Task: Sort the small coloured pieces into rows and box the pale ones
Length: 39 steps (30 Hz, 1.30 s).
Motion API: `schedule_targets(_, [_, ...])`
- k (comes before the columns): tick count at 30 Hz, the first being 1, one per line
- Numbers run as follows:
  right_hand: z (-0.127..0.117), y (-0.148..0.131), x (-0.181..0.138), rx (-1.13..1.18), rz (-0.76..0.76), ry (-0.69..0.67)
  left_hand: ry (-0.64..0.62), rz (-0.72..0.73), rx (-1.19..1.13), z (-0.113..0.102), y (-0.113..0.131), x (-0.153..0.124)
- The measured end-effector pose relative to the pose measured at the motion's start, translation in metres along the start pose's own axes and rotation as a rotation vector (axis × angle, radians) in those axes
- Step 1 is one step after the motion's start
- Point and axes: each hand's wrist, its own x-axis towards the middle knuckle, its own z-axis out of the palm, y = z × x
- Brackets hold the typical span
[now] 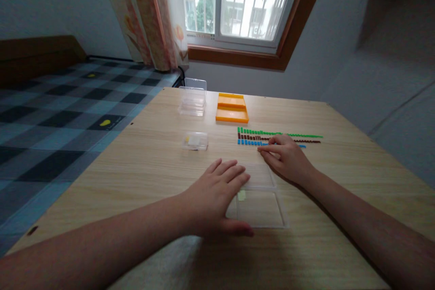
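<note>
My left hand [217, 197] lies flat with fingers stretched out on the left edge of an open clear plastic case [260, 204] on the wooden table. A small pale yellow piece [241, 195] lies inside the case by my thumb. My right hand [285, 157] rests beyond the case, fingers curled in a pinch at the near row of small blue pieces [251, 142]. Behind that row run a brown row [272, 138] and a green row [272, 132]. What the fingertips hold, if anything, is too small to make out.
A small clear box [195, 141] with a yellow piece lies to the left. Farther back stand an open clear box [192, 98] and an open orange box [231, 108]. A bed with a checked cover [61, 113] adjoins the table's left edge; a window is beyond.
</note>
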Motion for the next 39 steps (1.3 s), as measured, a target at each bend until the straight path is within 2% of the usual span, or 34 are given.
schedule_targets(7, [-0.003, -0.003, -0.003, 0.078, -0.032, 0.000, 0.004, 0.009, -0.004, 0.002, 0.000, 0.000])
schedule_targets(18, [-0.008, -0.007, 0.001, 0.064, -0.012, -0.066, 0.012, 0.007, -0.022, -0.001, 0.000, 0.000])
schedule_targets(22, [-0.022, -0.017, -0.001, 0.117, -0.002, -0.038, 0.025, 0.013, -0.027, 0.000, -0.001, 0.000])
schedule_targets(24, [-0.033, -0.026, -0.003, 0.185, -0.044, -0.041, 0.020, 0.013, -0.028, 0.000, 0.000, 0.000])
schedule_targets(28, [-0.054, -0.050, -0.006, 0.347, -0.203, -0.229, 0.005, 0.011, -0.026, 0.000, 0.001, 0.001])
schedule_targets(32, [-0.056, -0.069, -0.009, 0.394, -0.300, -0.404, 0.024, 0.012, -0.029, 0.001, 0.001, 0.001])
schedule_targets(39, [-0.049, -0.070, -0.011, 0.318, -0.340, -0.387, 0.007, 0.010, -0.015, 0.000, 0.001, 0.001])
